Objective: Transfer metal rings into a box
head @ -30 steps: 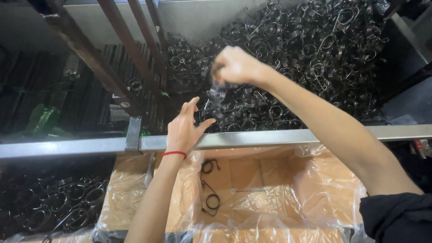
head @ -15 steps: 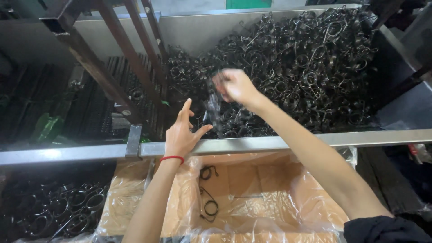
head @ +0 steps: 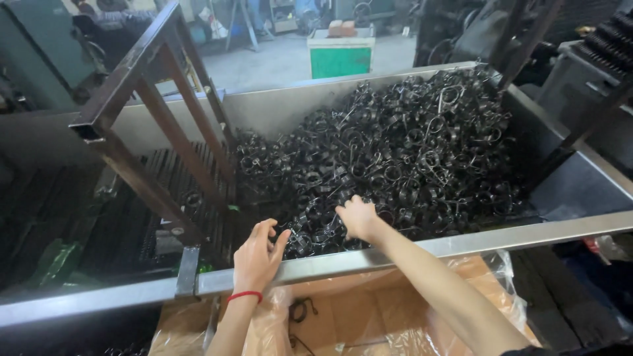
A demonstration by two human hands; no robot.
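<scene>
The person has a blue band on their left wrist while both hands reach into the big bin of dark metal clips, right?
Not quite. The head view shows the band on the left wrist is red, not blue. The rest holds: the left hand and the right hand both reach into the big bin of dark metal clips.

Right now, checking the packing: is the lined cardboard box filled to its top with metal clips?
No, the box shows mostly bare plastic-lined cardboard, only a couple of clips inside.
</scene>
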